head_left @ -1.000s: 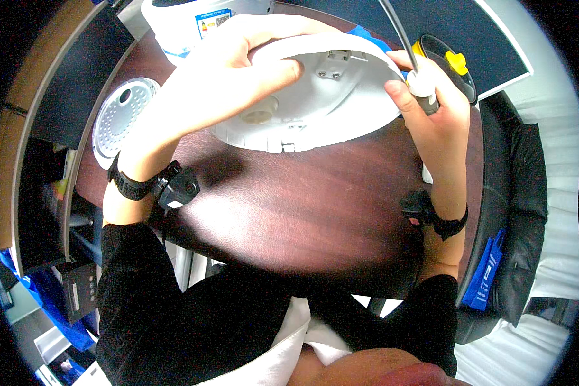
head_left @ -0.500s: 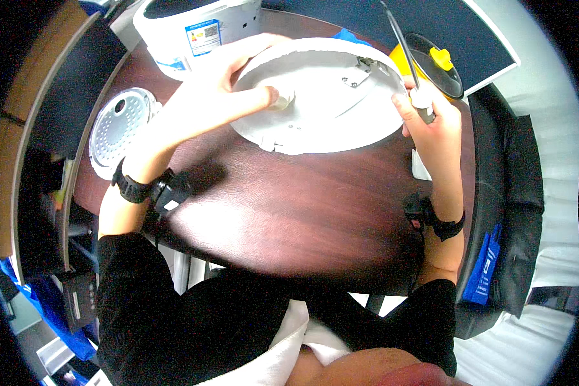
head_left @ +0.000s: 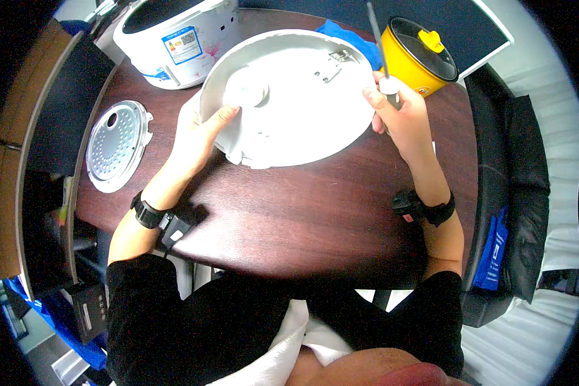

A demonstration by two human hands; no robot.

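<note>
A white oval rice cooker lid shell (head_left: 302,109) is held up over the table, its hollow inside showing. Inside are a round white fitting (head_left: 247,87) on the left and a small metal bracket (head_left: 331,67) at the far right. My left hand (head_left: 202,128) is closed on the shell's left rim, thumb inside near the round fitting, its other fingers hidden behind. In my right hand (head_left: 402,112) is a screwdriver (head_left: 377,45), shaft pointing up and away; the fingertips of that hand touch the shell's right rim.
A white rice cooker body (head_left: 202,61) stands at the back left. A perforated metal inner lid (head_left: 117,147) lies left on the brown table (head_left: 302,219). At the back right are a yellow pot (head_left: 412,64) with a dark clear lid and a blue cloth (head_left: 350,38). A black chair (head_left: 521,193) stands right.
My left hand has drawn back from across the shell to its left rim, uncovering the round fitting. The shell and my right hand with the screwdriver have shifted left.
</note>
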